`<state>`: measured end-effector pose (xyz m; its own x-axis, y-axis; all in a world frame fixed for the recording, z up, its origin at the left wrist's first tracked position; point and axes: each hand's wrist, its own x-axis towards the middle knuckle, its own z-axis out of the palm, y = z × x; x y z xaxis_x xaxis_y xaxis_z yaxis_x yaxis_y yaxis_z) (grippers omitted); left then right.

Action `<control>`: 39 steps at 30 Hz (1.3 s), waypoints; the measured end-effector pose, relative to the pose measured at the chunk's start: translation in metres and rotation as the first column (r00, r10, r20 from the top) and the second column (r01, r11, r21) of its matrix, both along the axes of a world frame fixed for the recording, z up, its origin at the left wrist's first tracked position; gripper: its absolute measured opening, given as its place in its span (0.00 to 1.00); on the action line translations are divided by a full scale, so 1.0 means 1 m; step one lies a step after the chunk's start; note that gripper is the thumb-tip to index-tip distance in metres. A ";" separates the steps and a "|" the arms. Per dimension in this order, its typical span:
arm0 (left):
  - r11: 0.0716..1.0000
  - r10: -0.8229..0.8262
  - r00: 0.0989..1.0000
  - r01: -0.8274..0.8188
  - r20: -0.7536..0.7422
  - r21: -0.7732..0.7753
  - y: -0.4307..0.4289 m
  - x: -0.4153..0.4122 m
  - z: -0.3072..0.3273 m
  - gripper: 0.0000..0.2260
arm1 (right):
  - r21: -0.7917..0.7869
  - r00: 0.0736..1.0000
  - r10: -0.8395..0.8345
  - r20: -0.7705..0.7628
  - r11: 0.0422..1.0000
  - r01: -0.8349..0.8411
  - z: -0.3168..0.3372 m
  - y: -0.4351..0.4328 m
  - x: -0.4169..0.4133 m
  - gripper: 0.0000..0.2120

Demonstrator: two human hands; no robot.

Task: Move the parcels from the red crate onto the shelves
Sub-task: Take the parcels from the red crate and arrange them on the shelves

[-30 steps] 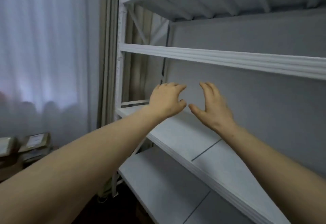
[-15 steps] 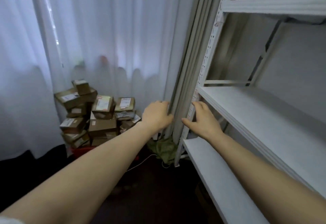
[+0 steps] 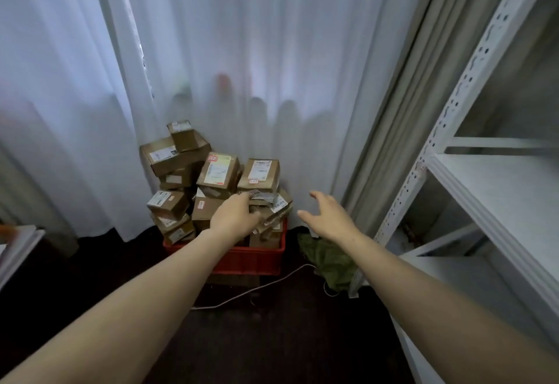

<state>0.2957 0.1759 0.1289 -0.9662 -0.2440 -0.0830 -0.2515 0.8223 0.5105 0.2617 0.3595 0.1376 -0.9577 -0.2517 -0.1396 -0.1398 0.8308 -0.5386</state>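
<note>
Head: parcels (image 3: 217,172) in red crate (image 3: 248,259)

The parcels (image 3: 217,172) heap high above the crate (image 3: 248,258), with the curtain (image 3: 242,51) right behind, so the pile is open only from the front and top. The left hand (image 3: 234,217) is over its front. The right hand (image 3: 328,217) hangs in the gap between crate and shelf post (image 3: 446,117). A green cloth (image 3: 326,259) lies on the floor of that gap, and a cable (image 3: 257,287) crosses the floor before the crate. On the right, the shelves (image 3: 499,190) leave room between boards.
</note>
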 end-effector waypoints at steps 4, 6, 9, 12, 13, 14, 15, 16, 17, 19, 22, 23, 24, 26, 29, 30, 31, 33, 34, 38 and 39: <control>0.997 0.077 0.995 -0.076 0.057 -0.005 -0.037 -0.036 -0.019 0.22 | -0.044 0.997 0.031 0.073 0.999 -0.028 -0.017 -0.033 -0.047 0.26; 0.995 0.098 0.992 -0.098 0.082 -0.002 -0.056 -0.058 -0.031 0.24 | -0.068 0.996 0.014 0.093 0.998 -0.008 -0.027 -0.051 -0.073 0.24; 0.994 0.109 0.988 -0.110 0.107 0.000 -0.086 -0.094 -0.047 0.24 | -0.094 0.991 -0.021 0.135 0.995 0.034 -0.043 -0.079 -0.111 0.23; 0.994 0.100 0.985 -0.104 0.140 0.022 -0.117 -0.132 -0.060 0.21 | -0.102 0.981 -0.074 0.178 0.990 0.093 -0.061 -0.106 -0.147 0.23; 0.995 0.094 0.984 -0.100 0.151 0.029 -0.127 -0.145 -0.064 0.21 | -0.098 0.976 -0.099 0.194 0.988 0.120 -0.067 -0.115 -0.158 0.23; 0.995 0.084 0.983 -0.091 0.165 0.032 -0.136 -0.156 -0.068 0.22 | -0.096 0.969 -0.124 0.213 0.984 0.147 -0.073 -0.122 -0.168 0.23; 0.996 0.075 0.981 -0.081 0.180 0.028 -0.145 -0.167 -0.073 0.23 | -0.095 0.963 -0.146 0.228 0.981 0.171 -0.077 -0.129 -0.177 0.23; 0.997 0.069 0.979 -0.074 0.190 0.021 -0.153 -0.178 -0.077 0.23 | -0.097 0.958 -0.163 0.234 0.977 0.190 -0.082 -0.135 -0.186 0.22; 0.997 0.064 0.978 -0.069 0.198 0.019 -0.160 -0.188 -0.081 0.24 | -0.100 0.954 -0.180 0.240 0.973 0.209 -0.087 -0.139 -0.195 0.22; 0.998 0.057 0.975 -0.064 0.214 0.024 -0.171 -0.207 -0.089 0.25 | -0.116 0.941 -0.217 0.259 0.960 0.253 -0.095 -0.146 -0.211 0.21; 0.998 0.051 0.970 -0.059 0.237 0.027 -0.180 -0.232 -0.102 0.25 | -0.124 0.914 -0.261 0.311 0.942 0.311 -0.108 -0.153 -0.233 0.21; 0.998 0.051 0.969 -0.058 0.242 0.023 -0.182 -0.240 -0.107 0.25 | -0.125 0.904 -0.272 0.330 0.937 0.327 -0.113 -0.154 -0.241 0.21; 0.998 0.055 0.969 -0.061 0.243 0.018 -0.184 -0.247 -0.111 0.25 | -0.128 0.894 -0.282 0.349 0.930 0.344 -0.119 -0.155 -0.250 0.21; 0.997 0.069 0.970 -0.074 0.233 0.016 -0.189 -0.262 -0.122 0.25 | -0.142 0.867 -0.310 0.390 0.910 0.389 -0.132 -0.157 -0.270 0.21; 0.992 0.116 0.962 -0.123 0.247 0.014 -0.195 -0.278 -0.141 0.29 | -0.158 0.821 -0.335 0.463 0.880 0.448 -0.152 -0.158 -0.296 0.21; 0.990 0.137 0.957 -0.143 0.257 0.003 -0.196 -0.283 -0.146 0.31 | -0.165 0.809 -0.337 0.481 0.872 0.461 -0.158 -0.158 -0.303 0.21; 0.987 0.159 0.951 -0.161 0.266 -0.012 -0.197 -0.287 -0.152 0.33 | -0.169 0.793 -0.339 0.505 0.863 0.477 -0.164 -0.158 -0.310 0.21; 0.982 0.188 0.941 -0.181 0.283 -0.050 -0.197 -0.295 -0.162 0.36 | -0.187 0.758 -0.338 0.558 0.839 0.511 -0.175 -0.158 -0.323 0.21; 0.981 0.195 0.938 -0.184 0.287 -0.064 -0.196 -0.299 -0.165 0.38 | -0.200 0.736 -0.333 0.590 0.823 0.532 -0.182 -0.159 -0.329 0.23; 0.980 0.199 0.921 -0.186 0.334 -0.072 -0.193 -0.309 -0.178 0.41 | -0.219 0.632 -0.335 0.699 0.741 0.635 -0.204 -0.162 -0.345 0.27; 0.981 0.193 0.917 -0.176 0.349 -0.079 -0.193 -0.310 -0.181 0.41 | -0.217 0.619 -0.339 0.708 0.730 0.648 -0.211 -0.163 -0.348 0.25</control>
